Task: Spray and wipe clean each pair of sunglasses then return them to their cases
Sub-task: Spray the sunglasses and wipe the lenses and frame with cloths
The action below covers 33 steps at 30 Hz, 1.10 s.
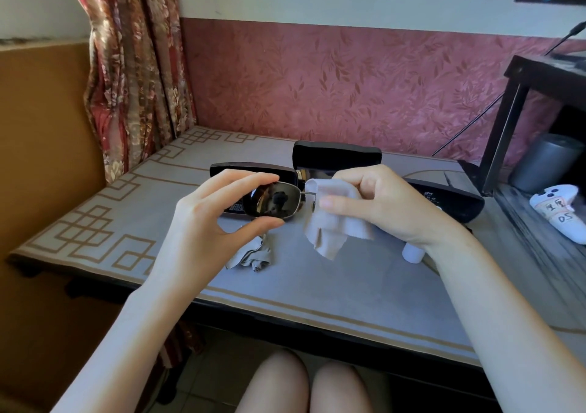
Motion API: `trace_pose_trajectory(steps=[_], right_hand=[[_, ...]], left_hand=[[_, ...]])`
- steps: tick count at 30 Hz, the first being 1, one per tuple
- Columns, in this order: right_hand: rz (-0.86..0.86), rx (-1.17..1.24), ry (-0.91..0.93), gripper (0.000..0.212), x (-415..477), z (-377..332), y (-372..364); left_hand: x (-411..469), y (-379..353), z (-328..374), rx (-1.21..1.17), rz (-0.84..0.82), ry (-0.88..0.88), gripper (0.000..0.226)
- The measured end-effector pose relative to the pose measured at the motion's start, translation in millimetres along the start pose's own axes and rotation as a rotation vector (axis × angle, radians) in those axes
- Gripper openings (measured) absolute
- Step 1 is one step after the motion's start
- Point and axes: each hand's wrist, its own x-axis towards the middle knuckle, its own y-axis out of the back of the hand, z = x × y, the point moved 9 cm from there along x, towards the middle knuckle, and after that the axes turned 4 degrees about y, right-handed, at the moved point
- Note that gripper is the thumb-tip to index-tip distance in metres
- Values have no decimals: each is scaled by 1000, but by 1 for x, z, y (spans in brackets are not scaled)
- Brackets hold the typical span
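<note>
Sunglasses (pixel 272 203) held above worktop (pixel 317 289), centre of frame, dark lens facing camera. Left hand (pixel 215 219): grip pinching visible lens rim, fingers on top, thumb below. Right hand (pixel 383 200): grip pinching grey cloth (pixel 336 225) around other lens, itself hidden. Second cloth (pixel 253 255) crumpled on worktop below sunglasses. Open black case (pixel 336 156) behind hands; left case (pixel 247 168) and right case (pixel 444 200) flank it. White cylinder (pixel 412 252) partly hidden under right wrist.

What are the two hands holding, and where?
The left hand pinches the sunglasses by one lens's top and bottom rim. The right hand grips a cloth, bunched against the frame's other side.
</note>
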Motion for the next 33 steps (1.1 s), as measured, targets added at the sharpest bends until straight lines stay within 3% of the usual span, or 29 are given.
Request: trace_pose_trajectory(steps=[4,11,21,24,28,33], right_hand=[[20,-18,9,27,2,-2,1],[58,-44,53,45,2,-14,3],[11,-13,50,30,-9,-3,21],[-63,16,47,17,-13,2,18],[-114,93,2,25,-17,9,16],[-42,47,-30,26,-12,10,12]], left_hand=[[1,-2,3,8,-15,-27,46],[1,-1,1,-6,-9,-7,46],[4,7,-8,-60,14,39,47],[3,7,-10,-79,14,53,47],[2,7,-12,-92,17,58,47],[2,4,-6,-62,8,31,47]])
